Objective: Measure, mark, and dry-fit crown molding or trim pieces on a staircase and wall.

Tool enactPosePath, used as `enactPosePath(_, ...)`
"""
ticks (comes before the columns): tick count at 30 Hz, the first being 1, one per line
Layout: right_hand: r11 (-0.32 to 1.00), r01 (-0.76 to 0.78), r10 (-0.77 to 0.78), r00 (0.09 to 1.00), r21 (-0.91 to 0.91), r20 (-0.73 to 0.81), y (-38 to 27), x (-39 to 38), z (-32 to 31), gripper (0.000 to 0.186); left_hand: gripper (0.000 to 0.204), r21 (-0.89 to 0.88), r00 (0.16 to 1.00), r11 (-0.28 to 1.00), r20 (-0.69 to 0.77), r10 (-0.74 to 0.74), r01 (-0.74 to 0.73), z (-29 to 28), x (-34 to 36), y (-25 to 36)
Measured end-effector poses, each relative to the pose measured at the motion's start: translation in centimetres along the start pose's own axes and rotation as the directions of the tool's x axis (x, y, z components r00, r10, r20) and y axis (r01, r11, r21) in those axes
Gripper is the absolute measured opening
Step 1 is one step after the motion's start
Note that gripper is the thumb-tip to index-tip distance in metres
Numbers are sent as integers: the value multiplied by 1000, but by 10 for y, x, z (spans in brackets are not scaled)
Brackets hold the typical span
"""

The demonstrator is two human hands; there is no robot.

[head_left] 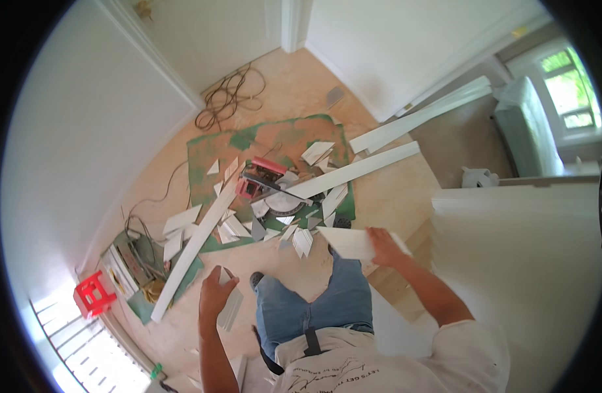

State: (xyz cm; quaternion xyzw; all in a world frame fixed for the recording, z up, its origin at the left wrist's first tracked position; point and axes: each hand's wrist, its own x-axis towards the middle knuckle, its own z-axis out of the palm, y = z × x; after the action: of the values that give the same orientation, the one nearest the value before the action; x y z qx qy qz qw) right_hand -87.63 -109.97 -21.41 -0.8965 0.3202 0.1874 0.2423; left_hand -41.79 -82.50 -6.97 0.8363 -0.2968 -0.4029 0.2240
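2 hands [217, 291] [383, 248] ea. hold 1 wht board [231, 309] [345, 243]

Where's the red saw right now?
In the head view, the red saw sits just left of centre on the green-and-brown mat, with white offcuts around it, up and left of the white board in the right hand.

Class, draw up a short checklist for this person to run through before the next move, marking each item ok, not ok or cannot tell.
1. Left grip closed on the white trim piece: ok.
2. Right grip holding the white board piece: ok.
3. Both hands clear of the red miter saw: ok.
4. Floor around the saw free of offcuts: not ok, many lie scattered.
5. Saw switched off: cannot tell.
6. Coiled cable away from the feet: ok, beyond the saw.
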Motion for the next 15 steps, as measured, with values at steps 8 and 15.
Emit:
enactPosePath(8, 970, 165, -107, 948, -177, 299, 141, 180, 32, 110, 28, 251, 977, 950, 54, -205, 186, 112, 36, -46)
enactPosePath(15, 917, 393, -345, 868, -69, 357, 174, 380, 174, 111, 38, 449, 977, 883, 87, -197, 138, 230, 189, -227)
